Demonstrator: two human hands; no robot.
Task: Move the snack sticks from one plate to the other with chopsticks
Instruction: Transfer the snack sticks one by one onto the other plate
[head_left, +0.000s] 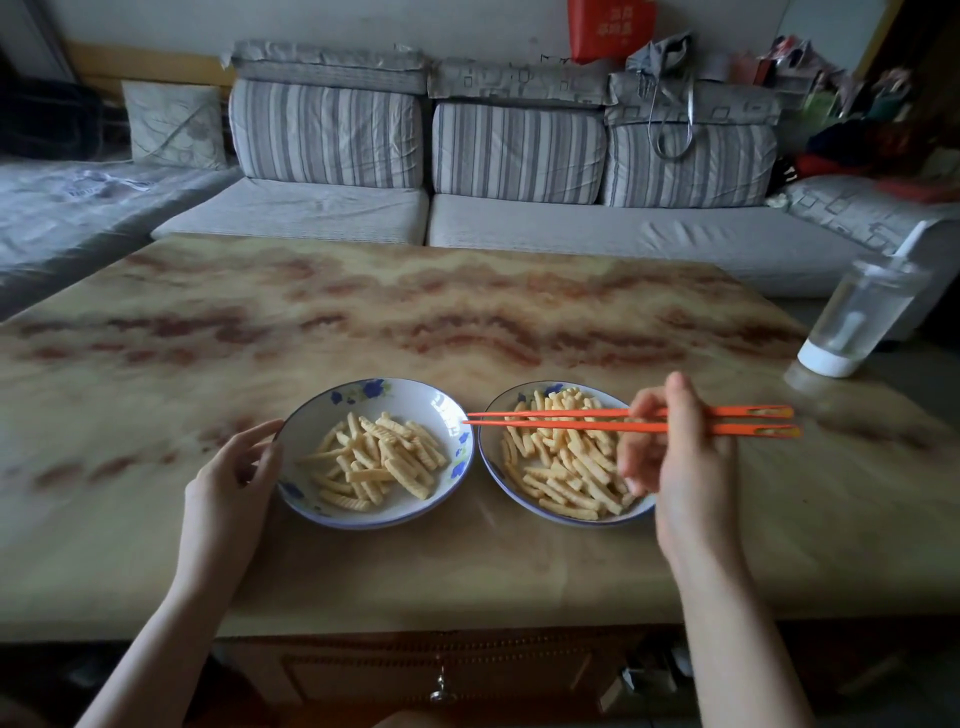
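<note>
On the marbled tabletop (363, 322) the left plate (415, 402) and right plate (491, 441) sit almost touching, likely to keep each carry short. Both hold snack sticks (561, 467), the right one more. The left hand (228, 483) rests on the left plate's outer rim, probably steadying it, its grip seemingly loose, though blur leaves doubt. The right hand (680, 467) has its grip closed round orange chopsticks (571, 421), held level over the right plate, tips empty.

A: Is any writing legible?
B: None. A red bag (610, 28) at one o'clock, above the sofa (519, 150) back, carries two rows of yellow characters, but they are too blurred to read.
</note>
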